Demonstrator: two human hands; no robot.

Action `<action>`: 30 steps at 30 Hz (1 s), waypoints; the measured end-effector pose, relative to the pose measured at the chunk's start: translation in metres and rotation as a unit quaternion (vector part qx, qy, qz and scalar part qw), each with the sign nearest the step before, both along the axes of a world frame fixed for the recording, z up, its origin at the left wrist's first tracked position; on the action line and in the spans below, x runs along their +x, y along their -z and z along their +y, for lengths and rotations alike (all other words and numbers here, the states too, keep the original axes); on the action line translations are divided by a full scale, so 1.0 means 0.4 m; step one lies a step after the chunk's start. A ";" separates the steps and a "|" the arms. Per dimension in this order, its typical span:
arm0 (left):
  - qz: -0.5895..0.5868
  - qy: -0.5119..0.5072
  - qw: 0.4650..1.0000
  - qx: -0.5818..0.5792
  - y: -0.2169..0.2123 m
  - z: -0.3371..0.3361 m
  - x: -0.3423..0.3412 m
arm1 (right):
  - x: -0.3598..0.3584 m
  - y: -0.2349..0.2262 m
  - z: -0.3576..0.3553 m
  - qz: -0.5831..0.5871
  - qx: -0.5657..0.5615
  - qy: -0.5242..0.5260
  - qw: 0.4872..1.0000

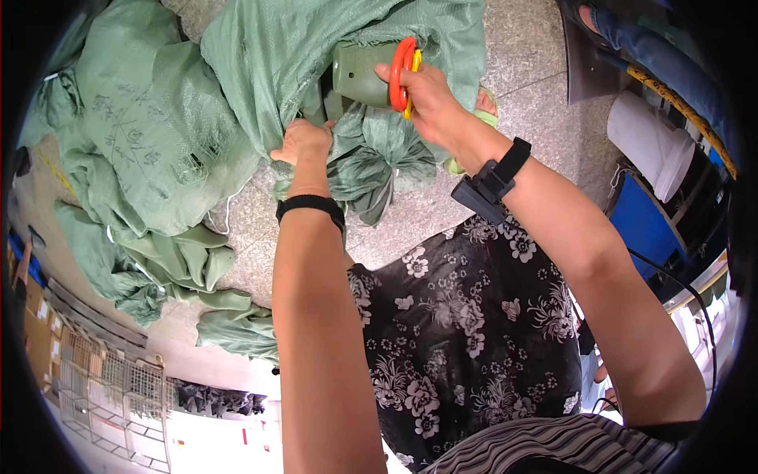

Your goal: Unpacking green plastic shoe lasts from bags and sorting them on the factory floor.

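A large green woven sack (260, 55) lies in front of me, with a torn or cut opening. My left hand (306, 142) is closed on the sack's fabric at the lower edge of that opening. In my right hand (426, 95) are red and yellow looped handles (398, 75), apparently of scissors; the thumb passes through the red loop and no blades show. Just left of these handles, an olive-green plastic pot (359, 73) with a small hole lies on its side in the opening. Bunched green fabric (371, 162) hangs below it.
Another full green sack (150, 134) stands at the left, with loose green sacking (189, 257) below it. A white bucket (643, 142) and a blue crate (643, 217) are at the right. A foot in a green sandal (487, 110) is close beyond my right wrist. Wire racks (114, 395) stand lower left.
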State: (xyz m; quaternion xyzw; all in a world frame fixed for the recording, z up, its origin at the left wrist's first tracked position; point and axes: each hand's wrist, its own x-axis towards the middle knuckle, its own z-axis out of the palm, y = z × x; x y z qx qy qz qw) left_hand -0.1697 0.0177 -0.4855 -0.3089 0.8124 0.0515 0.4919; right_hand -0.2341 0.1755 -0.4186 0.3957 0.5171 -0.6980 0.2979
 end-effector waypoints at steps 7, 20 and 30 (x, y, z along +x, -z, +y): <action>0.050 -0.094 0.994 -0.036 0.009 -0.010 0.034 | 0.013 0.047 0.018 0.053 0.100 -0.165 0.980; 0.299 0.360 0.845 0.260 -0.488 0.102 0.104 | 0.161 -0.458 0.364 0.025 0.200 -0.383 0.901; 0.243 0.413 0.778 0.405 -0.774 0.140 0.028 | 0.926 -0.794 0.814 -0.140 0.468 -0.297 0.821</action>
